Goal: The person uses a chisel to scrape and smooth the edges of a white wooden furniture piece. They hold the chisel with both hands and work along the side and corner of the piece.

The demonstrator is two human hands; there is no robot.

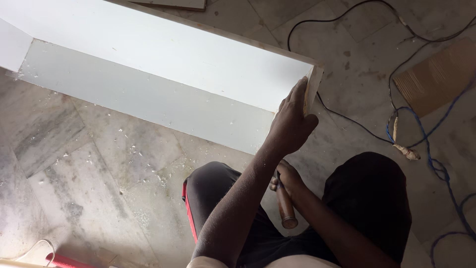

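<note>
The left hand [292, 121] grips the end of the white board [198, 64] standing on edge on the floor [99, 168], joint apparently set, the right hand [286, 179] closed round a wooden-handled tool [285, 206] — unused, low between the knees.

tool head [280, 182] hidden in right hand [287, 179]; white board [163, 59] cut off at frame's top-left edge.

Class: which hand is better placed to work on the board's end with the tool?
Probably the right hand: it already grips the wooden-handled tool, while the left hand is occupied holding the white board at its end.
</note>
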